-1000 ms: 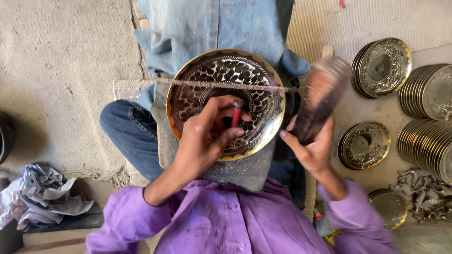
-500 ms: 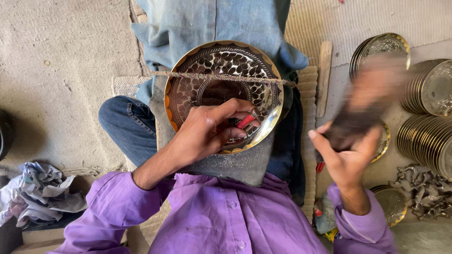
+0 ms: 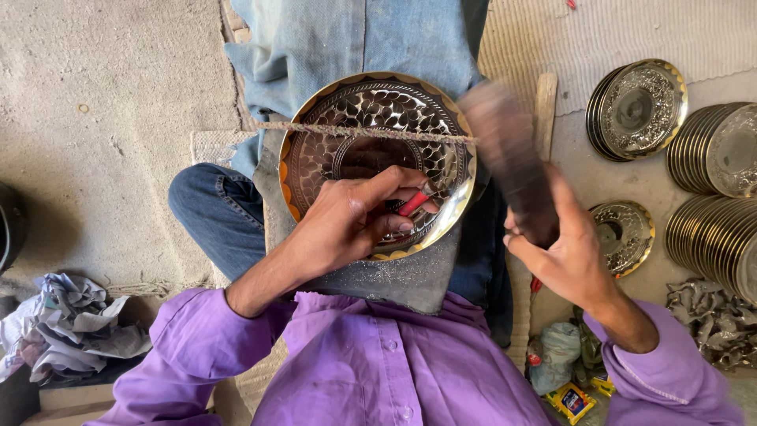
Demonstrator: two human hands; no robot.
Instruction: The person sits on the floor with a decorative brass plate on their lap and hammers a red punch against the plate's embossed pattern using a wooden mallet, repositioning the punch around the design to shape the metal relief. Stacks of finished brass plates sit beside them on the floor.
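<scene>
Head view, small yellow packet [image 3: 571, 401] on the floor near right, stacked plates [image 3: 714, 197] far right, left hand [image 3: 347, 225] fingers pinching a red tool [image 3: 412, 204] on the engraved plate [image 3: 371, 126] over the lap, right hand [image 3: 564, 256] gripping a blurred mallet [image 3: 509, 162].

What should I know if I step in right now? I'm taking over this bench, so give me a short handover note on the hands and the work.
Left hand: pinches a small red-handled tool, its tip set on the engraved round plate.
Right hand: grips a dark mallet, raised beside the plate and blurred by motion.
Plate: rests on a grey pad on the lap, a cord stretched across its upper part.
Done: pattern covers most of the plate's face.
Left: I cannot tell which parts are unfinished. Stacks of similar plates stand on the floor to the right.
</scene>
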